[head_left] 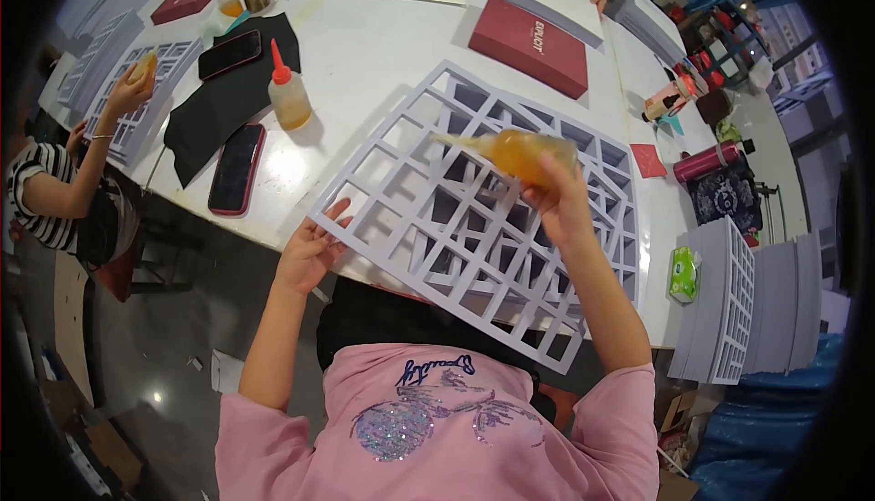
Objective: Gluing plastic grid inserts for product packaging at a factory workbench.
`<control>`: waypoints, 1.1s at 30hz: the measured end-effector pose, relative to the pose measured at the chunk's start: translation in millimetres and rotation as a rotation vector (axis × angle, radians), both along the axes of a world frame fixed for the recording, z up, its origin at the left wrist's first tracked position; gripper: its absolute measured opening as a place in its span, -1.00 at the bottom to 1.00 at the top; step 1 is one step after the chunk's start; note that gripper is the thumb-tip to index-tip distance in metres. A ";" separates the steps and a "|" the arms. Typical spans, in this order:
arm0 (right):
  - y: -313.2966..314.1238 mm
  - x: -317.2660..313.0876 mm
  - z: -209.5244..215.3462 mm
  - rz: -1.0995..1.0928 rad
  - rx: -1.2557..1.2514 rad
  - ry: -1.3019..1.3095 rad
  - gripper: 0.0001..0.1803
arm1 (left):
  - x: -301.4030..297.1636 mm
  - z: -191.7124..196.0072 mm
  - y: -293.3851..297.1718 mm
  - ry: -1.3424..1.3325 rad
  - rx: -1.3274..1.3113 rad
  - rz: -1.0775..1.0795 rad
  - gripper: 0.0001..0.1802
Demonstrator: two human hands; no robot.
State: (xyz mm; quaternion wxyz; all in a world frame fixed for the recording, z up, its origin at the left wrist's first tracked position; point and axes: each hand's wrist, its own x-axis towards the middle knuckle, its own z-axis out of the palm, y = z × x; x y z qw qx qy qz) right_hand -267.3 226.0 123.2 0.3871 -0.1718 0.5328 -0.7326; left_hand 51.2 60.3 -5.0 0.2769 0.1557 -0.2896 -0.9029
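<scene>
A pale grey lattice frame [428, 293] with many rectangular openings lies slanted in front of me, its near edge jutting past the table edge. My left hand [310, 253] grips its left corner, the fingers curled at the edge. Above the lattice, my right hand [558, 196] is wrapped round a soft, see-through glue bottle [527, 156] with amber liquid. The bottle is tipped nearly flat, and its thin nozzle points left over the bars. More grey lattice pieces show through the openings underneath, overlapping at different angles.
Left of the lattice stand a red-capped glue bottle [290, 104] and two phones [236, 169], near a black sheet [215, 91]. A dark red box [530, 47] lies beyond. Stacked lattices [729, 305] and a tissue pack [684, 274] are right. Co-workers sit left and far.
</scene>
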 end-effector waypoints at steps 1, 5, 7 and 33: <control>0.2 -18.6 -4.6 -0.103 -0.027 0.070 -0.49 | 0.0 4.9 3.3 -0.030 -0.014 -0.017 -0.35; -7.5 -68.3 -12.9 -0.289 0.011 0.152 -0.54 | 7.3 -10.6 5.4 -0.072 -0.049 -0.030 -0.41; -11.7 -82.6 -14.3 -0.318 0.050 0.166 -0.52 | 7.6 -15.1 4.2 -0.068 -0.054 -0.033 -0.43; 73.9 41.4 11.0 0.218 0.158 -0.491 -0.49 | -34.7 6.1 -14.7 -0.050 -0.148 0.109 -0.60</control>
